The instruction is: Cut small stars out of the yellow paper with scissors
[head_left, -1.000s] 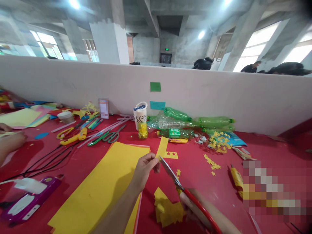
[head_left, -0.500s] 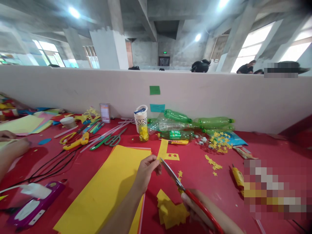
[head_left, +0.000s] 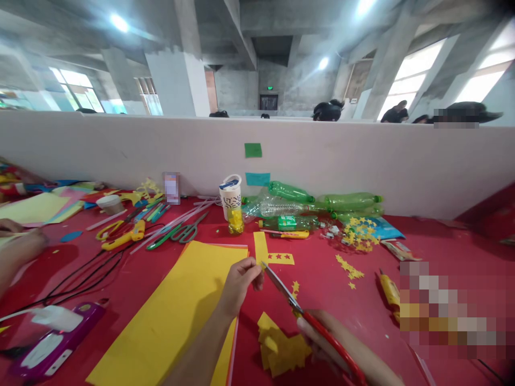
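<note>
My left hand (head_left: 243,279) is closed in a pinch on a small piece of yellow paper (head_left: 263,265), mostly hidden by the fingers. My right hand (head_left: 322,335) grips red-handled scissors (head_left: 284,289), whose tip meets that small piece. Just beyond the fingertips lie a plain yellow paper strip (head_left: 260,245) and a strip with star-shaped holes (head_left: 281,258). Small yellow paper stars (head_left: 295,289) lie to the right of the blades. Nearer to me, yellow paper scraps (head_left: 279,351) sit beside the right hand. Large yellow sheets (head_left: 173,311) are under my left forearm.
Plastic bottles (head_left: 289,223) and a paper cup (head_left: 231,199) stand or lie along the white partition (head_left: 169,142). More cut stars (head_left: 360,233) are at the right. Grey scissors (head_left: 187,231), a yellow glue gun (head_left: 126,236), cables and a purple power strip (head_left: 60,340) lie left. Another person's hand (head_left: 26,246) is at far left.
The plain strip has turned more upright, and the holed strip shows three star holes instead of two. Both hands keep nearly the same pose. The view has shifted slightly.
</note>
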Tool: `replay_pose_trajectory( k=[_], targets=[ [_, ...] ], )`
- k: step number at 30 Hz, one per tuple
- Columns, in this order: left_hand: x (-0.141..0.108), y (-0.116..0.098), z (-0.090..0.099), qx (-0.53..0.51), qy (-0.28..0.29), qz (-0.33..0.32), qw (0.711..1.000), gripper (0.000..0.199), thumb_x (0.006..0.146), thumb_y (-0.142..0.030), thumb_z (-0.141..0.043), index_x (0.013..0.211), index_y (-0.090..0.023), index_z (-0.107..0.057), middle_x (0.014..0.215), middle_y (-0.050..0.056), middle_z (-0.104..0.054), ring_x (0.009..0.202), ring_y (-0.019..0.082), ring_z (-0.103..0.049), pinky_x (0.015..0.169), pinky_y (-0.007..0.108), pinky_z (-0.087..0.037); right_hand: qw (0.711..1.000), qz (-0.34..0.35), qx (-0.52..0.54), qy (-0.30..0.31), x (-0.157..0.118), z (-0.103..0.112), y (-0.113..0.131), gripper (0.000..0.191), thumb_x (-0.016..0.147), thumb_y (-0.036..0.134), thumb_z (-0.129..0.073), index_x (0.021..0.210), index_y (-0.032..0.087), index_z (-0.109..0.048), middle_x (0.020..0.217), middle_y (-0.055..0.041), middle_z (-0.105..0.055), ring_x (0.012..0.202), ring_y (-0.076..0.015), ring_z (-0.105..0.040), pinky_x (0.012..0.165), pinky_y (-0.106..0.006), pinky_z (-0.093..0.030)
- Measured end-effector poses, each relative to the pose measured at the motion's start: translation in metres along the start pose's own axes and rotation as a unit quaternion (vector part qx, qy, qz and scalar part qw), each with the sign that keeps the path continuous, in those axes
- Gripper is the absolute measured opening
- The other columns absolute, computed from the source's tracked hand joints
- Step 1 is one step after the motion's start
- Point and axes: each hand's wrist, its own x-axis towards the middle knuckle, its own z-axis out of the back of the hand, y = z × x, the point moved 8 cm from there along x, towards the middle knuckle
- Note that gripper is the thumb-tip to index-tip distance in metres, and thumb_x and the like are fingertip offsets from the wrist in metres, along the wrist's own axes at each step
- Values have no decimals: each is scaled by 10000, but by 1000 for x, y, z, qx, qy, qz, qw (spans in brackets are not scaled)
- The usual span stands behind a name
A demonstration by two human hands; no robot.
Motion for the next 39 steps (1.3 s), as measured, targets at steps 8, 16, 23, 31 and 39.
replay_pose_trajectory(
  k=[8,16,23,31,39],
  targets=[
    [-2,1,-3,-4,-6,-13,1000,243,833,-263,-528,617,-152,-538,549,-12,-551,498,105,-513,521,234,-399,1000,-13,20,19,-3,-3,-1,595,691,790,-435,692,197,-395,543,81,-354,411,-41,-317,361,-156,-257],
    [-4,-2,-6,-1,-17,-20,1000,252,834,-252,-533,605,-147,-548,532,-10,-552,494,105,-509,521,236,-398,999,27,39,18,-3,-10,-1,525,791,704,-421,689,190,-398,540,77,-360,446,-48,-328,404,-164,-256],
    [-3,2,-4,-3,-29,-12,1000,253,816,-260,-554,590,-146,-550,518,-11,-548,480,102,-500,503,231,-391,999,8,43,21,-4,-13,4,565,744,755,-417,701,191,-409,529,74,-384,425,-49,-330,382,-166,-248],
    [-4,3,-5,-15,-23,-3,1000,250,814,-261,-554,592,-146,-550,528,-10,-551,479,102,-506,502,231,-394,997,-31,57,-51,-7,-5,-10,564,741,742,-444,762,179,-459,557,70,-437,423,-49,-340,406,-184,-272],
    [-3,4,-5,-26,-23,-4,999,248,812,-254,-554,589,-146,-552,524,-9,-552,474,101,-505,500,230,-391,997,-14,49,-53,-6,-5,-2,606,682,795,-435,702,189,-430,479,93,-374,393,-54,-355,400,-187,-293]
  ],
)
